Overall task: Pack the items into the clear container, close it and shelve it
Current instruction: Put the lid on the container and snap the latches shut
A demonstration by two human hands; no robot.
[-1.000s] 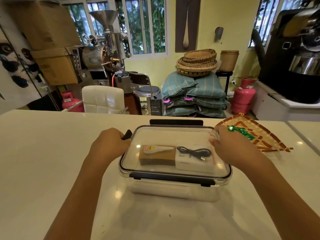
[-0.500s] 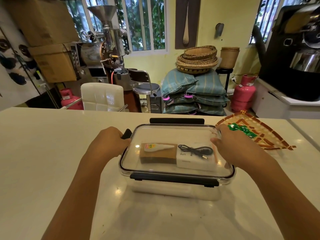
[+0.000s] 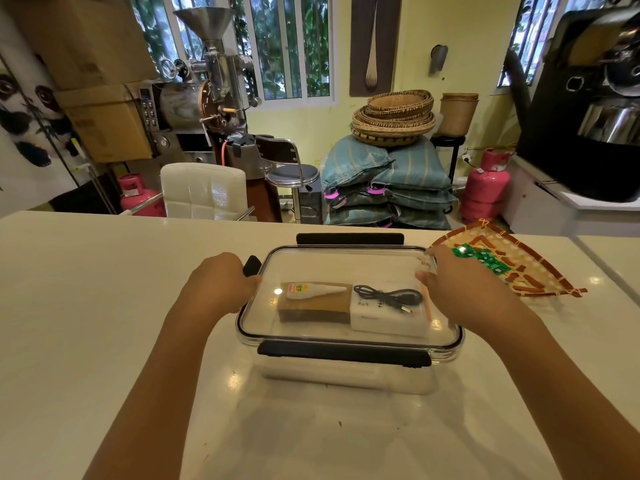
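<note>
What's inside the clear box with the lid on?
Inside the clear container: a brown box, a white tube on it, a white box and a black cable. Anything under them is hidden.

Clear container (image 3: 346,375) with black lid clips (image 3: 344,353); inside, brown box (image 3: 313,306), white box (image 3: 384,318), black cable (image 3: 388,296). Cream surface (image 3: 104,306). Woven tray (image 3: 519,268), red-brown and tan lattice, green pieces (image 3: 483,259). Pink gas cylinder (image 3: 485,188).

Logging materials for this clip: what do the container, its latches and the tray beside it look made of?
The clear container looks like glossy transparent plastic: its contents show through and its rim catches glare, though glass can't be ruled out. Its latches look like matte black plastic. The tray seems woven bamboo or cane, with an open lattice and a reddish bound edge.
</note>
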